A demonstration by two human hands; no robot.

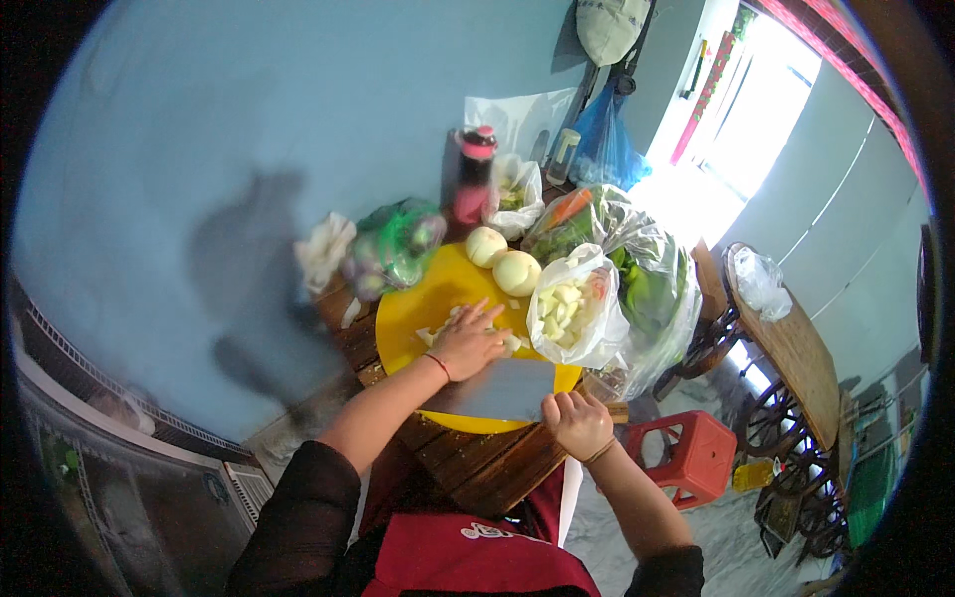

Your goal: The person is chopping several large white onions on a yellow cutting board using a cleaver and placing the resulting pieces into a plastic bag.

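Note:
My right hand [578,425] grips the wooden handle of a cleaver [500,388], whose broad blade lies low over the yellow round cutting board [403,298]. My left hand [470,339] rests palm down with fingers spread over cut white vegetable pieces [512,343], partly hiding them. It is just beyond the blade, close to its upper edge. Two pale, round, peeled vegetables [516,273] sit at the board's far edge. To their right, an open white plastic bag [565,313] holds pale cut chunks.
A clear bag of green vegetables [649,291] crowds the right side of the wooden table [485,466]. Behind the board stand a dark bottle with a pink cap [475,168] and a green net bag [395,250]. A red plastic stool [690,455] is at right.

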